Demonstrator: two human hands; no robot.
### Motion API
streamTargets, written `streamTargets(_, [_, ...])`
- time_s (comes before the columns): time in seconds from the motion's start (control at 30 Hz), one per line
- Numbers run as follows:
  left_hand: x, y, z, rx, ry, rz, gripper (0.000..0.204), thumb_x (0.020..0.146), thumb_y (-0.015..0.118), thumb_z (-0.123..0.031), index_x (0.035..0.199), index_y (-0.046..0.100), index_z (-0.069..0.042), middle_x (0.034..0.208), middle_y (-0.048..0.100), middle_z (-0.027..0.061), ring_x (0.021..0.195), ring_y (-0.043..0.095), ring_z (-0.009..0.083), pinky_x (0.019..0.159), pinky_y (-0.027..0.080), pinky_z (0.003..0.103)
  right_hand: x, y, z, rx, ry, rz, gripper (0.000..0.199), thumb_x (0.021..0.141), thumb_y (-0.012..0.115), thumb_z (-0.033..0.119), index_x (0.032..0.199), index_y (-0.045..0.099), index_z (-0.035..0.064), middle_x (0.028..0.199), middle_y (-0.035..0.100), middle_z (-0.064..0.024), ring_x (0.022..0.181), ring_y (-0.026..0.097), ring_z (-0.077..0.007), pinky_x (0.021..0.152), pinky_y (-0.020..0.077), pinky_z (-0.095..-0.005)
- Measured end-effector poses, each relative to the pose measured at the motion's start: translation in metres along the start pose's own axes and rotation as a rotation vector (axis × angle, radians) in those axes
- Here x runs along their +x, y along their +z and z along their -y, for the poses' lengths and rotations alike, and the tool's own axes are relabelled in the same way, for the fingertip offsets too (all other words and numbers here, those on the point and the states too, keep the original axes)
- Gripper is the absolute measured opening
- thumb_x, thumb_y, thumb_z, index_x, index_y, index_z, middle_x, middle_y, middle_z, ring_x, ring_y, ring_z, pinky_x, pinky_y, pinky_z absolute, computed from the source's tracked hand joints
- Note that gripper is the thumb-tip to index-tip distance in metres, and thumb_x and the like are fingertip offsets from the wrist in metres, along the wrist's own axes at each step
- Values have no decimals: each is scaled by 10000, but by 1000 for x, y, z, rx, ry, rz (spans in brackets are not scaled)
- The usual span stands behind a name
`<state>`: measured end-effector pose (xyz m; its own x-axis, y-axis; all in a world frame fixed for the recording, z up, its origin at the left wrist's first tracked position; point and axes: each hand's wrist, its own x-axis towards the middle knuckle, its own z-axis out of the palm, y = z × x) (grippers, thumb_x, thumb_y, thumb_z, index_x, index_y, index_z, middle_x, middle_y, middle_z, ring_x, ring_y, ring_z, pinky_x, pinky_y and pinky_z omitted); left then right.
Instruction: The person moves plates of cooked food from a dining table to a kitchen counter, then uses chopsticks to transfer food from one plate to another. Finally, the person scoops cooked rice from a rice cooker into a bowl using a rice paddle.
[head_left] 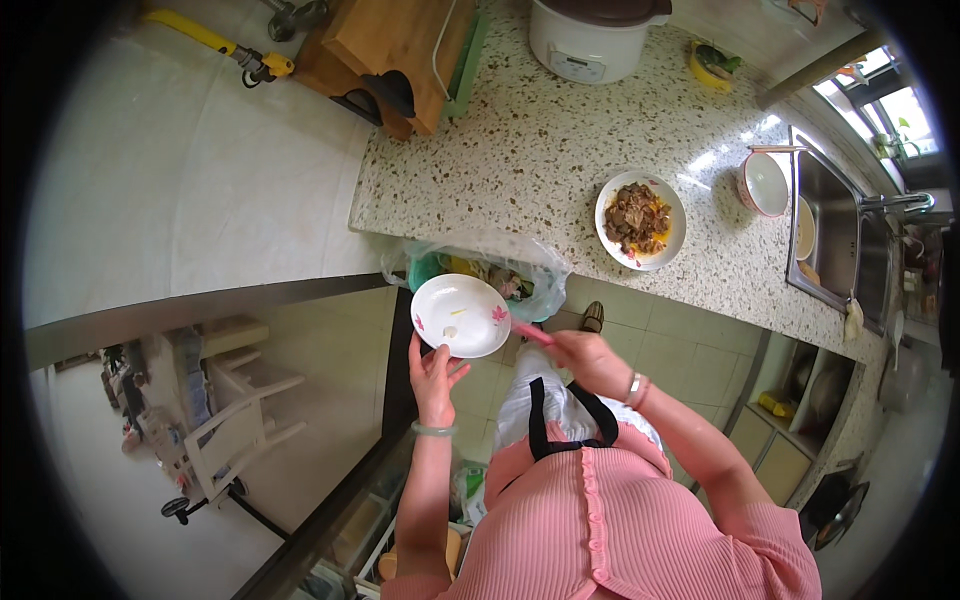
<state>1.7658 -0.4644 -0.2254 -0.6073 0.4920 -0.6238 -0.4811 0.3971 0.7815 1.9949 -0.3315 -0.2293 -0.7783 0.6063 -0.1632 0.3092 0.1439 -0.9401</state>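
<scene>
My left hand (433, 388) is closed on the lower rim of a white plate (465, 298) with pink flower prints, fingers underneath and thumb at the edge. A few small pale scraps lie on the plate. In my right hand (592, 364) is a pink stick-like utensil (532, 332); its tip reaches the plate's right edge, and motion blur hides its exact kind. Just beyond the plate, a bin lined with a clear plastic bag (545, 268) hangs below the counter edge, with food waste inside.
A plate of cooked meat (640, 262) sits on the speckled counter (480, 180). Farther right are a white bowl (764, 185) with chopsticks (776, 148) and a steel sink (830, 240). A white cooker (585, 45), a yellow basket (708, 75) and a wooden rack (385, 40) stand farther back.
</scene>
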Motion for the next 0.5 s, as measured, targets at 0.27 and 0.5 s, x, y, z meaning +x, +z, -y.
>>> streamTargets(0.27, [11,4,-10,61,7,22,574,941,548,-96,1465,322,-162,1123,607,78,911,653,182,758,569,361,41,55,-11,-260,70,225,258,972,489,236,977,591,-1,845,657,-224,805,636,-409,705,509,-486])
streamTargets(0.5, [12,6,-19,41,-30,58,599,929,596,-101,1463,331,-157,1077,563,66,952,608,162,735,592,354,54,45,-33,-493,403,143,199,955,447,149,1018,560,-3,824,671,-220,791,668,-391,706,538,-486])
